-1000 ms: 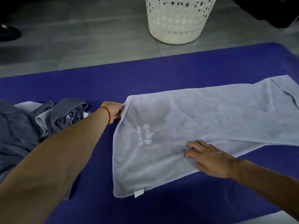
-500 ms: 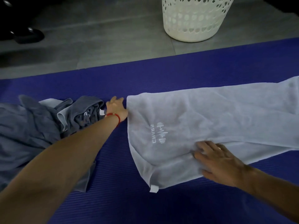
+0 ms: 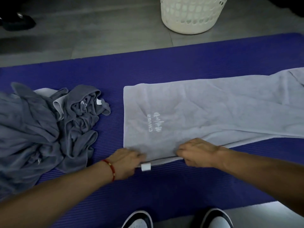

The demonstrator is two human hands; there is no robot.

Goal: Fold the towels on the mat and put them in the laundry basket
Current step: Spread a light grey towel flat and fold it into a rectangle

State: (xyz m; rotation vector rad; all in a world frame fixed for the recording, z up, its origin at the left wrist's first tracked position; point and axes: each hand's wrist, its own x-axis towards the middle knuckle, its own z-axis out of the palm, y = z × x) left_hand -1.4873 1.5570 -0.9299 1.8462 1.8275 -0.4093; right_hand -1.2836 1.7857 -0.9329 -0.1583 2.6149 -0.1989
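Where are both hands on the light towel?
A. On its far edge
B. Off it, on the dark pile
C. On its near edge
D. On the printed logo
C: the left hand and right hand both grip the near edge of the light towel, by its white tag.

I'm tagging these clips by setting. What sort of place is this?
Probably an indoor room at home or in a gym, set up for laundry folding: grey tiled floor, a purple exercise mat spread on it, and a white laundry basket standing beyond.
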